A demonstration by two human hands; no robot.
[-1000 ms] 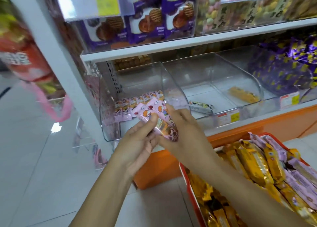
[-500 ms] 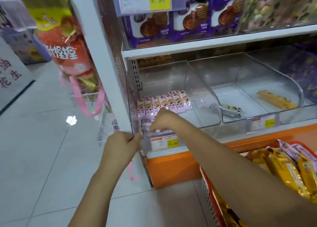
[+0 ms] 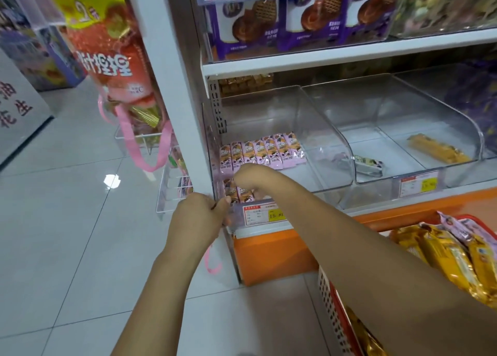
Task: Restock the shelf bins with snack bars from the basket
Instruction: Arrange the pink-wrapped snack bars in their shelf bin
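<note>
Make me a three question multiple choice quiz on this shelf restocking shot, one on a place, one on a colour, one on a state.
1. Where is the right hand?
A) in the leftmost bin
B) in the basket
C) down at the person's side

2. What colour is the lone bar in the third bin from the left?
A) green
B) yellow
C) blue

3. What state is the basket in?
A) empty
B) tipped over
C) loaded with bars

Answers:
1 A, the hand sits over the pink bars at the front of that bin.
2 B, its wrapper is plainly yellow.
3 C, yellow and pink bars are heaped in it.
</note>
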